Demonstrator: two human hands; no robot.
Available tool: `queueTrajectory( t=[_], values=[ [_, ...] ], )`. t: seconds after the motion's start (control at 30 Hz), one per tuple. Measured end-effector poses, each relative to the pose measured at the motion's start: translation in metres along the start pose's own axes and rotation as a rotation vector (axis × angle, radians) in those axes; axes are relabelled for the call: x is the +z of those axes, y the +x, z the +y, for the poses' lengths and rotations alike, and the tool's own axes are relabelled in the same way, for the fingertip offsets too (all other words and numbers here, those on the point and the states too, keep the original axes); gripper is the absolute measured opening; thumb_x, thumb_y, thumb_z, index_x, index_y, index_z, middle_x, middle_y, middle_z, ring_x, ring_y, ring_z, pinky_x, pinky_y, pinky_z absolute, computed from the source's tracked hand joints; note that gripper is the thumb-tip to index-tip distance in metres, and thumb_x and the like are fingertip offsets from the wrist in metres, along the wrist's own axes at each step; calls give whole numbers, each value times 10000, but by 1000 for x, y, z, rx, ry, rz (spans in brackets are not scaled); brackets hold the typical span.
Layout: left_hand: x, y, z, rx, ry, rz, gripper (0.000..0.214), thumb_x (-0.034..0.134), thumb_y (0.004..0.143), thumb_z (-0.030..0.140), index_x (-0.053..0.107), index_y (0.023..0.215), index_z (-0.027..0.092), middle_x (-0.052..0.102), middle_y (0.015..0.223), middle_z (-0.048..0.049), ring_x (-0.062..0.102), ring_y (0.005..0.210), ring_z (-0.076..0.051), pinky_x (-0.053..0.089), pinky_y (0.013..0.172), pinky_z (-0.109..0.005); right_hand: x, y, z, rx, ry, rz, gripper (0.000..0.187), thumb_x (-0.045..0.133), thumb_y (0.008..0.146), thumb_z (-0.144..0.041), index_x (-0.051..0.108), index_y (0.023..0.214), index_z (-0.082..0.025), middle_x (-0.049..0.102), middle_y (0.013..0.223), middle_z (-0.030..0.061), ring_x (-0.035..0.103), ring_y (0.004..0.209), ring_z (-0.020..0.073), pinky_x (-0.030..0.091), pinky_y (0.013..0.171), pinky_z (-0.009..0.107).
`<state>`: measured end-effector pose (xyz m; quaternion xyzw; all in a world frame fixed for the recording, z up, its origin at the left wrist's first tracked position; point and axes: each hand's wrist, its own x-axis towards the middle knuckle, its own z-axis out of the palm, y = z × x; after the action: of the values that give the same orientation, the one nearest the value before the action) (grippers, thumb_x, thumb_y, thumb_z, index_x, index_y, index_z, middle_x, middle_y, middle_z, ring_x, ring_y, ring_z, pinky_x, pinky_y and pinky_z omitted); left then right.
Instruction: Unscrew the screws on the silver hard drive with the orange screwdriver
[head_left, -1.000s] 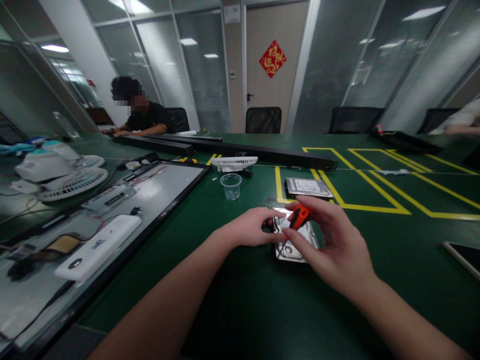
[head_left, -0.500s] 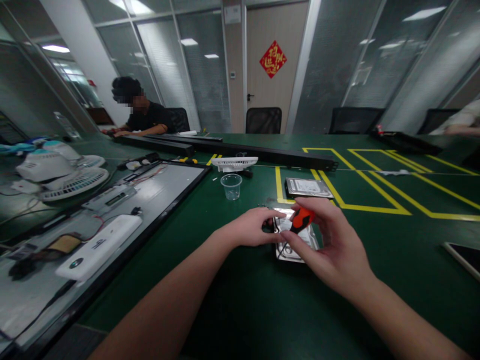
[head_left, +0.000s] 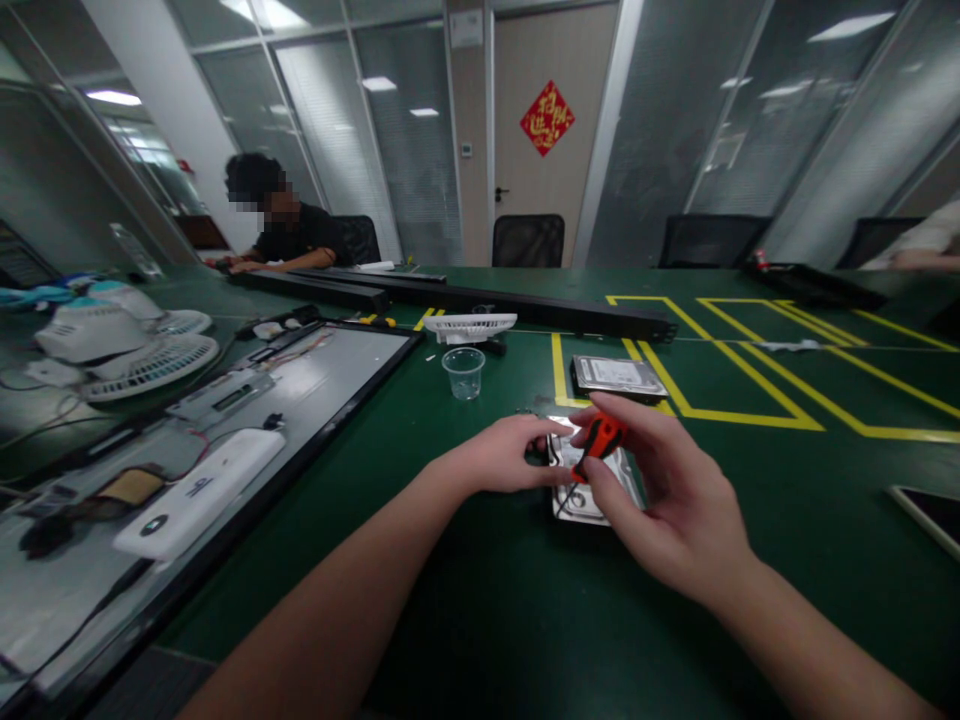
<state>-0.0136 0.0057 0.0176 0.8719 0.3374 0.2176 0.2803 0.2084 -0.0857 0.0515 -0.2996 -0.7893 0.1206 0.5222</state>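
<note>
A silver hard drive [head_left: 596, 503] lies flat on the green table in front of me, partly covered by my hands. My left hand [head_left: 501, 455] grips its left side, with the thumb and a finger reaching over the edge. In my right hand [head_left: 679, 495] is a red and black screwdriver [head_left: 602, 440], pinched by its handle between thumb and fingers. The thin shaft slants down to the left, toward the drive's near left corner. I cannot make out what the tip touches. Just beyond lies a second hard drive [head_left: 619, 376].
A clear plastic cup [head_left: 463, 378] and a white fan part [head_left: 471, 326] stand beyond my left hand. At left lies a large panel [head_left: 352, 365] bearing a white device [head_left: 199, 495]. Long black bars [head_left: 517, 305] cross behind. A person [head_left: 296, 235] sits across the table.
The screwdriver handle has turned and now stands steeper. My right thumb and fingers have shifted around it, the thumb a little to the right. My left hand and the drive look unmoved.
</note>
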Motion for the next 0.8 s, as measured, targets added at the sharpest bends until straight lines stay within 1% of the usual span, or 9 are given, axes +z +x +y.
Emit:
queueTrajectory(
  t=[0.1, 0.2, 0.3, 0.37, 0.5, 0.6, 0.7, 0.8],
  values=[
    [0, 0, 0, -1, -3, -11, 486, 857, 950, 594, 797, 1254, 219, 780, 1258, -117, 733, 1065, -294, 570, 986, -420, 0, -2, 4, 15, -6, 4, 667, 778, 1021, -154, 585, 1620, -373, 766, 1452, 82, 787, 1278, 289, 648, 1120, 503],
    [-2, -1, 2, -4, 9, -18, 477, 844, 960, 601, 800, 1239, 216, 781, 1291, -126, 731, 1104, -309, 566, 1007, -433, 2, -3, 7, 20, -5, 34, 664, 804, 1017, -174, 577, 1607, -378, 773, 1429, 82, 795, 1276, 290, 648, 1125, 511],
    [-4, -1, 6, -38, 16, -22, 490, 854, 949, 600, 804, 1246, 215, 782, 1296, -135, 732, 1115, -321, 573, 1004, -441, 5, -4, 6, 73, 41, 64, 665, 806, 1012, -190, 533, 1595, -359, 758, 1426, 105, 802, 1255, 294, 667, 1086, 512],
    [-5, -1, 7, -52, 4, -30, 502, 859, 939, 604, 805, 1257, 220, 776, 1328, -138, 735, 1123, -327, 577, 1010, -449, 5, -3, 4, 90, 82, 64, 637, 797, 1011, -181, 522, 1561, -351, 755, 1413, 109, 803, 1234, 285, 674, 1059, 493],
    [-4, 0, 6, -33, -9, -29, 507, 860, 937, 592, 803, 1283, 226, 776, 1323, -135, 733, 1143, -332, 565, 1034, -455, 2, -1, 1, 56, 56, 34, 581, 752, 1026, -149, 558, 1538, -344, 731, 1409, 95, 765, 1255, 273, 643, 1054, 459],
    [-2, 1, 3, -31, 11, -22, 558, 862, 933, 591, 784, 1346, 223, 780, 1269, -129, 726, 1095, -323, 563, 994, -439, -1, 0, 0, 14, 7, 18, 577, 716, 1037, -139, 577, 1559, -344, 714, 1359, 85, 733, 1228, 274, 613, 1018, 450],
    [-1, 1, 1, -37, 25, -25, 598, 872, 924, 590, 765, 1384, 224, 777, 1233, -120, 722, 1055, -306, 564, 966, -418, -1, 1, 1, -13, 9, 17, 581, 683, 1045, -130, 574, 1574, -342, 698, 1284, 76, 705, 1174, 270, 593, 976, 443],
    [-2, 0, 3, -35, 8, -28, 548, 870, 933, 573, 775, 1339, 217, 775, 1276, -127, 726, 1085, -307, 566, 999, -425, 0, 2, 4, -23, 0, 31, 602, 728, 1029, -134, 577, 1571, -347, 680, 1274, 68, 683, 1143, 266, 577, 971, 446]
  ],
)
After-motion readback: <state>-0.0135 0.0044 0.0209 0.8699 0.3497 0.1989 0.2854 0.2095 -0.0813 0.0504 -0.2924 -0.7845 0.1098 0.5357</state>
